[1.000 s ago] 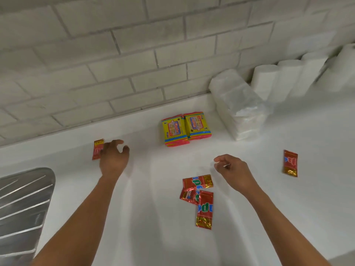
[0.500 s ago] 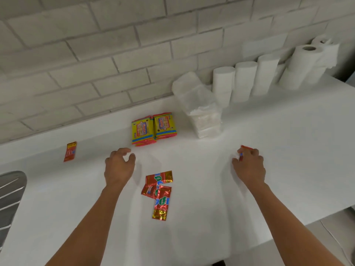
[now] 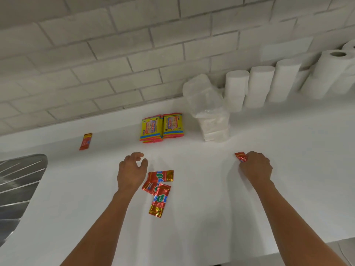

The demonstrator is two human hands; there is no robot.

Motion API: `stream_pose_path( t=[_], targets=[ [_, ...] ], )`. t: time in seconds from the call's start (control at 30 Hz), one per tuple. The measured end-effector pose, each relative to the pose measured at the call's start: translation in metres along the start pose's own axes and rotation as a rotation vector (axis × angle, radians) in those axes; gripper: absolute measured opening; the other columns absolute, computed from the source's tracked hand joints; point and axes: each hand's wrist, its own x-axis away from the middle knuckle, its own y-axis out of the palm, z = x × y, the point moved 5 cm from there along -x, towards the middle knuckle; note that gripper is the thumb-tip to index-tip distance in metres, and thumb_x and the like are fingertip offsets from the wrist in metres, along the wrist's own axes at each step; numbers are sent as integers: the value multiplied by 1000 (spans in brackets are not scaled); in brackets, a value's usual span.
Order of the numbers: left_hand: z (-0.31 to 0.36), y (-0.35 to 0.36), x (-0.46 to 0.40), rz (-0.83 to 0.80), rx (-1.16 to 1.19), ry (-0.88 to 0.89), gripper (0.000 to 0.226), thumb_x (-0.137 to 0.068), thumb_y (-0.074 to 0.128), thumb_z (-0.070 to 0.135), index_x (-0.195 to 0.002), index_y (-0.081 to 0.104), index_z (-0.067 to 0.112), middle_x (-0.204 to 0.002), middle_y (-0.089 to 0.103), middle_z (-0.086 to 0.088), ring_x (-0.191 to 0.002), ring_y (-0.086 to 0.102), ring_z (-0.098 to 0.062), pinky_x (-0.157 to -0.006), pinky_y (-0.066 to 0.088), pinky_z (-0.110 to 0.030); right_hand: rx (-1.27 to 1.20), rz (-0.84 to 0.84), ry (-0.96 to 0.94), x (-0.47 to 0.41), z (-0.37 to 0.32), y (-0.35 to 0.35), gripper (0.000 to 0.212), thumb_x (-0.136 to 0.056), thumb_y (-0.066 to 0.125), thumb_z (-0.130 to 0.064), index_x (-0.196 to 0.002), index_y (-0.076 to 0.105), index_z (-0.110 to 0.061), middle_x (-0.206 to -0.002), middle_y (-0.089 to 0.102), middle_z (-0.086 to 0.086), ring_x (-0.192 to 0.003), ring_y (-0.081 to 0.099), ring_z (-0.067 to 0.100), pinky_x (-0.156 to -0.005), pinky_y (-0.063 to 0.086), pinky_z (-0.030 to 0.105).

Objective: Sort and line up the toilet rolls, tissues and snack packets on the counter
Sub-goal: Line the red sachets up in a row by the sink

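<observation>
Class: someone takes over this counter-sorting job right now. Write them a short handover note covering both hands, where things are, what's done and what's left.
Left hand: loosely curled, holding nothing, beside the red packet pile.
Right hand: gripping a red packet.
Done: rolls lined along the wall, tissues beside them, yellow packs paired.
Left: line up the held packet, the pile and the stray packet near the sink.

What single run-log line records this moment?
right hand: grips red packet | left hand: empty, beside red packet pile | toilet rolls: lined along wall

The right hand (image 3: 256, 167) covers most of a red packet (image 3: 240, 157); the frame's right edge crops the farthest toilet roll (image 3: 350, 47).
</observation>
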Motion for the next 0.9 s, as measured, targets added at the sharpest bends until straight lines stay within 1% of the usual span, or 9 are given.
stream_pose_path(
  t=[0.13, 0.23, 0.33, 0.47, 0.57, 0.7, 0.77, 0.83, 0.9],
  targets=[
    [-3, -2, 5, 1, -5, -2, 29, -97, 57, 39, -124, 61, 28, -122, 65, 4, -114, 59, -20, -87, 52, -39, 129, 106, -146, 8, -11, -3, 17, -84, 50, -16, -83, 68, -15, -75, 62, 3, -71, 57, 28, -67, 46, 32],
    [-9, -3, 4, -11, 5, -4, 28, -97, 57, 39, -123, 60, 29, -121, 67, 4, -112, 60, -18, -86, 54, -37, 103, 114, -174, 11, -13, -3, 18, -87, 51, -16, -83, 68, -16, -74, 65, 3, -68, 59, 27, -65, 49, 31],
    [-13, -4, -4, -25, 20, -3, 27, -97, 58, 38, -123, 61, 29, -121, 67, 4, -112, 61, -18, -86, 52, -34, 12, 107, -196, 12, -16, 1, 17, -89, 55, -17, -96, 70, -14, -88, 67, 5, -81, 58, 27, -66, 47, 32],
    [-17, -8, -16, -53, 48, 23, 26, -97, 58, 38, -122, 60, 31, -121, 67, 5, -113, 61, -19, -88, 53, -35, -21, 41, -137, 15, -23, 11, 33, -91, 59, -23, -122, 62, -13, -113, 62, 10, -108, 53, 32, -87, 49, 43],
    [-23, -13, -25, -72, 76, 52, 25, -97, 59, 36, -122, 61, 30, -119, 67, 5, -113, 61, -19, -90, 53, -36, -13, -41, -31, 10, -30, 15, 27, -90, 59, -20, -116, 63, -13, -104, 65, 9, -105, 57, 33, -88, 51, 42],
    [-35, -23, -40, -106, 127, 102, 24, -97, 60, 34, -120, 62, 30, -113, 68, 8, -109, 61, -18, -89, 53, -36, -30, -73, 22, 15, -50, 19, 19, -84, 57, -13, -98, 68, -19, -83, 62, 3, -87, 59, 31, -87, 53, 43],
    [-40, -27, -47, -126, 156, 117, 23, -97, 60, 33, -119, 63, 31, -111, 67, 11, -106, 62, -16, -88, 53, -34, -47, -65, -22, 24, -67, 22, 23, -86, 53, -11, -97, 69, -24, -88, 61, 2, -86, 58, 31, -87, 51, 42],
    [-44, -31, -52, -153, 185, 133, 20, -97, 60, 32, -116, 63, 32, -109, 68, 12, -102, 63, -14, -88, 53, -32, -63, -87, -94, 34, -90, 24, 29, -90, 53, -11, -108, 69, -28, -103, 60, 4, -98, 61, 34, -87, 49, 39],
    [-46, -34, -56, -190, 219, 159, 16, -96, 61, 30, -111, 63, 36, -105, 68, 14, -100, 64, -11, -88, 54, -31, -75, -149, -187, 43, -119, 28, 33, -92, 54, -11, -116, 68, -29, -106, 54, 5, -106, 60, 34, -84, 44, 34]
  ],
)
